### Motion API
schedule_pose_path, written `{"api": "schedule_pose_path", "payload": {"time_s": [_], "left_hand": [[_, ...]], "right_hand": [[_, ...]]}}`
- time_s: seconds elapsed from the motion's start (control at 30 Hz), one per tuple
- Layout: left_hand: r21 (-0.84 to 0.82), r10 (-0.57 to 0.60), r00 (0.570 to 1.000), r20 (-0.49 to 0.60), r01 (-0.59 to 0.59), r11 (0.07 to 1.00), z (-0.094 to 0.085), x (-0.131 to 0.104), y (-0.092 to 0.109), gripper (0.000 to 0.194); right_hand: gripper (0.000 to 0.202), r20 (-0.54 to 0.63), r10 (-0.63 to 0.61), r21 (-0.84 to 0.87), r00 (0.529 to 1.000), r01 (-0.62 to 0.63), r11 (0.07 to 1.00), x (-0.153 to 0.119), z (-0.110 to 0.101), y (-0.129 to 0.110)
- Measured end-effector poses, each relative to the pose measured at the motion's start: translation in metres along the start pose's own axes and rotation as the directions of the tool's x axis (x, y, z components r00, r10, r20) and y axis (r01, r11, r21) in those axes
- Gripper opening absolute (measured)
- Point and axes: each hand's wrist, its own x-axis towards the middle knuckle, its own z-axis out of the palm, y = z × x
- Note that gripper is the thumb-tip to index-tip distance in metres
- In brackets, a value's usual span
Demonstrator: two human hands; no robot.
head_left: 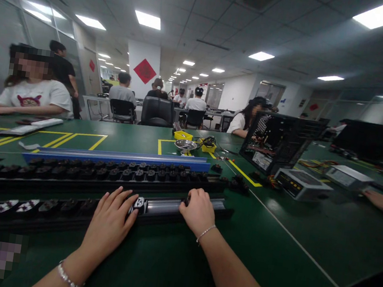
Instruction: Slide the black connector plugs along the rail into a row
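Observation:
A long black channel runs across the green table in front of me, with a row of black socket-like modules on its left part. My left hand lies over this row, fingers stretched out, its thumb beside a module with a shiny face. To the right of that module, a bare silvery stretch of the channel shows. Over the channel's right part my right hand is curled around a small black module, mostly hidden by the fingers.
Behind lie another row of black modules and a blue rail. Farther back are a metal dish and a yellow tray. A computer case and power supply stand right. A co-worker's hand rests at far right.

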Motion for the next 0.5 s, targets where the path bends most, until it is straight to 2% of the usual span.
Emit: {"api": "schedule_pose_path", "payload": {"time_s": [0.07,0.27,0.5], "left_hand": [[-0.001,-0.001,1.000,-0.002,0.001,1.000,0.0002,0.0000,0.0000,0.040],[0.009,0.006,1.000,-0.005,-0.006,1.000,0.0007,-0.0005,-0.0001,0.040],[0.001,0.012,1.000,-0.017,-0.012,1.000,0.0017,-0.0006,-0.0013,0.040]], "right_hand": [[0.022,0.006,0.017,-0.020,1.000,-0.017,1.000,0.0008,-0.0022,0.0010],[0.025,0.135,0.045,-0.001,0.990,-0.045,0.999,0.0037,-0.0066,0.0046],[0.025,0.137,0.049,-0.025,0.989,-0.046,0.999,0.0039,-0.0102,0.0043]]}}
